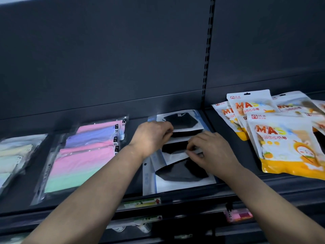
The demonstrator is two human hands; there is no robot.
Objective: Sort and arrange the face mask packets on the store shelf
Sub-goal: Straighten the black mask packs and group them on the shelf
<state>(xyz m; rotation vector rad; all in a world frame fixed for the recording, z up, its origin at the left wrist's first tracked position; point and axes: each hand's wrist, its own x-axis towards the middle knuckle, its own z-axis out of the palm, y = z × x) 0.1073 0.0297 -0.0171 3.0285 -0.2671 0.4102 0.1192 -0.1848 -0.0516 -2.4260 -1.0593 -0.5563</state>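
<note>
Step in hand: tidying the middle group; both hands work on the black mask packets (181, 171), which lie overlapped in a row running front to back on the shelf (281, 185); I judge this group is partly squared up, not finished.
Left hand (153, 136): fingers curled at the left edge of a packet near the back of the row, apparently gripping it; the fingertips are partly hidden.
Right hand (212, 152): fingers and thumb pinch the white edge of a packet in the middle of the row.
Where the packets lie: black ones in the centre bay, just left of the slotted upright (207, 67); pastel packets (77, 164) to the left, stacked in fair order; orange MASK packets (288, 145) to the right, fanned loosely over one another.
Next move, as a judgement: draw the pinched packet into line with its neighbours so the edges match; a light, flat pull suits the slippery film; lifting risks dragging the packets beneath.
After that, likely: the orange group looks most in need of straightening.
</note>
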